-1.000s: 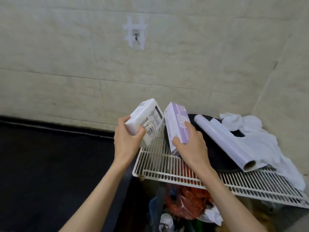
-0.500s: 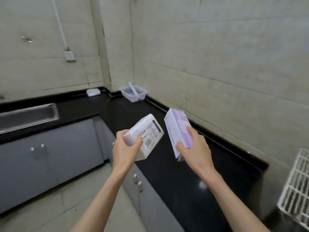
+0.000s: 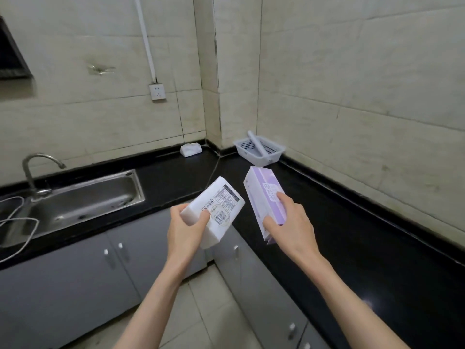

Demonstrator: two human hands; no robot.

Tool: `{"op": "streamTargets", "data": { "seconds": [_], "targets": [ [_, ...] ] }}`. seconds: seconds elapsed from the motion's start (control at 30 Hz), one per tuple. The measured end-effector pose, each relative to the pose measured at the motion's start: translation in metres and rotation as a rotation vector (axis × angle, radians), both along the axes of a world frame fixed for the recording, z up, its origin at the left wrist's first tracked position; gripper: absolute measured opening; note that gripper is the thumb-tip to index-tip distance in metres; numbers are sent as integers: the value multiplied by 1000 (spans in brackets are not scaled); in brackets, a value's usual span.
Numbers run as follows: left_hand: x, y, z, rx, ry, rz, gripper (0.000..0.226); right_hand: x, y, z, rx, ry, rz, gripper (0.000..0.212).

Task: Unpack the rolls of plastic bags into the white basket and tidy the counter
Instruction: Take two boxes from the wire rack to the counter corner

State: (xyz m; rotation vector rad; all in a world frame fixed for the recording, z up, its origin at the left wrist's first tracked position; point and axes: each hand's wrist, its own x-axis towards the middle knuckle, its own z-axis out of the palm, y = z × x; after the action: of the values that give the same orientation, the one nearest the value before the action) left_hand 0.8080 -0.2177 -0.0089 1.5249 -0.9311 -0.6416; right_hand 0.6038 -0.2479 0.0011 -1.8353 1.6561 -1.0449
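Over the bench's corner, my left hand [image 3: 186,227] grips the white pack [image 3: 218,210] and my right hand [image 3: 289,222] the purple box [image 3: 261,195] by their long sides, both probably light and squashy, with the white basket [image 3: 259,150] at twelve o'clock.

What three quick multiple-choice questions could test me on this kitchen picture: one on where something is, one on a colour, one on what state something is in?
1. Where does the white basket stand?
A. in the sink
B. on the counter's far corner by the wall
C. on the floor

2. What colour is the box in the right hand?
A. purple and white
B. red
C. green

3. What is the left hand doing?
A. hanging empty
B. turning the tap
C. gripping a white pack

Answers: 1 B, it sits on the black counter against the tiled wall. 2 A, lilac print on white. 3 C, fingers wrap the pack.
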Motion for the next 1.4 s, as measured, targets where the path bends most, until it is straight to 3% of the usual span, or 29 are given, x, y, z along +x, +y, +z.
{"op": "streamTargets", "data": {
  "seconds": [0.27,0.6,1.17,1.4],
  "targets": [
    [67,-135,-46,73,18,-30,23,60,-143,-33,59,58,-37,67],
    [129,-362,-63,158,45,-64,33,115,-360,-55,104,100,-65,67],
    [226,-666,-187,469,177,-242,34,207,-616,-174,425,260,-203,61],
    [255,-764,-213,481,176,-316,34,240,-692,-208,483,334,-236,60]
  ]
}}
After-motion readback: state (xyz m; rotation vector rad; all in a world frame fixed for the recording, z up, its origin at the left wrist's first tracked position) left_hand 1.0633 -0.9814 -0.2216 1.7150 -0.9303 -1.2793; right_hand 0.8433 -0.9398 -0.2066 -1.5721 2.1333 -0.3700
